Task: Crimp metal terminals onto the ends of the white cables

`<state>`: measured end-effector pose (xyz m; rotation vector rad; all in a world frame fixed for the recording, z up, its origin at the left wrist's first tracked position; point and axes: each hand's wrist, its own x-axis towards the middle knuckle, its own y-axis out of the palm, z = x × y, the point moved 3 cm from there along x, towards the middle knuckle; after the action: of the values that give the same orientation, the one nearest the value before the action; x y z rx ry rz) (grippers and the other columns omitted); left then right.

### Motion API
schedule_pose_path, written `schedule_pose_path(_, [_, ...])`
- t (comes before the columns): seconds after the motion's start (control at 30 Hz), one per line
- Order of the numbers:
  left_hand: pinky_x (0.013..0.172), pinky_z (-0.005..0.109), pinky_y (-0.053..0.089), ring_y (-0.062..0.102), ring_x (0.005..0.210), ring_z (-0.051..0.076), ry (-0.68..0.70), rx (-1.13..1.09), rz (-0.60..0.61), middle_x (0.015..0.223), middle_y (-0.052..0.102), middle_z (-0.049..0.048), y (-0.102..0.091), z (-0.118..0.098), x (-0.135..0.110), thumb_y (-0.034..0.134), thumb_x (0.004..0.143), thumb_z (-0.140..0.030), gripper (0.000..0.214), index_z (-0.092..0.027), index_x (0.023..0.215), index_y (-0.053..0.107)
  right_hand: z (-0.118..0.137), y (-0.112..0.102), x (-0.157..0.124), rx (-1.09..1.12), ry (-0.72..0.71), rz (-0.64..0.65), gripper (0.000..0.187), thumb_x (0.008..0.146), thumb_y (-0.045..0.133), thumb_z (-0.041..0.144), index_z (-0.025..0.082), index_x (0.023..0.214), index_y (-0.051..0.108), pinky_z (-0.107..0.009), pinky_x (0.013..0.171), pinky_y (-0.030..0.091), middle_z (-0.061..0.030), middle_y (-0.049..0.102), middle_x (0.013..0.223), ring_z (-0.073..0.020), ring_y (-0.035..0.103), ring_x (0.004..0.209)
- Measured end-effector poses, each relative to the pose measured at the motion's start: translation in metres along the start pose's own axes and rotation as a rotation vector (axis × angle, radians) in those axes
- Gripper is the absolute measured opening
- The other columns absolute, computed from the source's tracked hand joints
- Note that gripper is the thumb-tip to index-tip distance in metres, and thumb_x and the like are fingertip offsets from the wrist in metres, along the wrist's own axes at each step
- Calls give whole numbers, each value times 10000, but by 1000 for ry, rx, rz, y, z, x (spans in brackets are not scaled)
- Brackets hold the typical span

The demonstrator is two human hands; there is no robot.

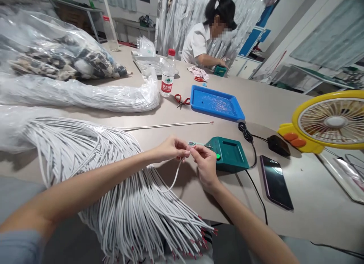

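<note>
My left hand [173, 148] and my right hand [205, 166] meet above the table, both pinched on the end of one white cable [175, 176]. The cable's thin wire tips point at a small green device [229, 154] with a green button, just right of my fingers. The cable droops down toward a big bundle of white cables [119, 195] lying across the table's near edge, their red-tipped ends hanging toward me. A single loose cable [167, 125] lies stretched out behind my hands.
A black phone [275, 181], a black adapter [278, 145] with its cord and a yellow fan [330, 121] sit to the right. Farther back are a blue tray [216, 103], red scissors [181, 100], a water bottle [167, 78] and plastic bags [71, 93]. A person [209, 34] works across the table.
</note>
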<state>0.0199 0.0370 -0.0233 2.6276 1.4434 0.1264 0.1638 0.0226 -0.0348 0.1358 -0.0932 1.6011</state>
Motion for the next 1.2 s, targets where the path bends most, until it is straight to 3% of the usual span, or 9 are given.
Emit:
schedule_pose_path(0.3, [502,175,438,600,523,86,-14,-188,122,620,614,17,5,-5,-2,790,644,-335,316,-70,740,647,9,-6,-2,61,-142,-52,206,774,677,314,140,674,635,-201,417,239,41,465,512,-42,318,441])
schedule_pose_path(0.43, [556,235,520,666,640,153,-104,-158,496,763,678,65,27,-13,-19,735,701,-419,416,-108,971,673,21,-10,-2,228,-170,-169,220,810,638,342,155,698,607,-189,395,203,74,352,471,-39,270,419])
schedule_pose_path(0.5, [605,257,546,681,755,179,-113,118,584,904,697,94,30,-16,-22,641,794,-424,422,-139,1105,651,21,-11,-1,240,-169,-185,225,820,624,355,154,719,612,-189,398,212,72,350,479,-43,281,426])
schedule_pose_path(0.57, [684,229,536,668,838,160,-65,638,303,960,697,79,12,-20,-14,572,858,-342,296,-170,1074,679,16,-11,-2,192,-178,-159,236,824,616,360,146,727,621,-196,406,227,64,365,483,-48,297,432])
schedule_pose_path(0.63, [797,234,499,641,922,164,-51,1108,-156,992,684,84,-22,-29,-5,526,875,-231,220,-174,980,711,9,-10,-2,138,-197,-123,244,828,610,361,140,726,622,-204,413,223,62,368,484,-48,287,432])
schedule_pose_path(0.73, [862,335,454,585,1038,254,-144,1328,-440,1052,635,174,-69,-34,2,427,863,-124,281,-99,923,701,1,-8,-5,64,-216,-75,248,836,595,359,137,728,617,-213,428,215,63,355,489,-49,270,441])
schedule_pose_path(0.87, [819,337,439,578,1000,272,-280,1482,-551,941,646,169,-102,-26,1,476,763,-72,214,-96,791,687,-2,-8,-6,-14,-215,-49,268,844,571,374,136,731,619,-220,443,224,61,343,496,-57,268,456])
schedule_pose_path(1.03, [811,332,418,567,976,262,-322,1541,-567,940,644,166,-100,-14,0,491,722,-75,203,-98,816,668,-3,-7,-6,-69,-195,-45,293,837,553,394,135,718,617,-226,451,251,44,380,515,-72,295,471])
schedule_pose_path(1.2, [776,335,399,564,901,266,-229,1471,-637,900,632,189,-94,-21,2,483,794,-189,206,-60,840,637,1,-4,-9,-123,-224,17,286,859,513,382,148,717,599,-238,509,316,16,462,577,-97,373,526])
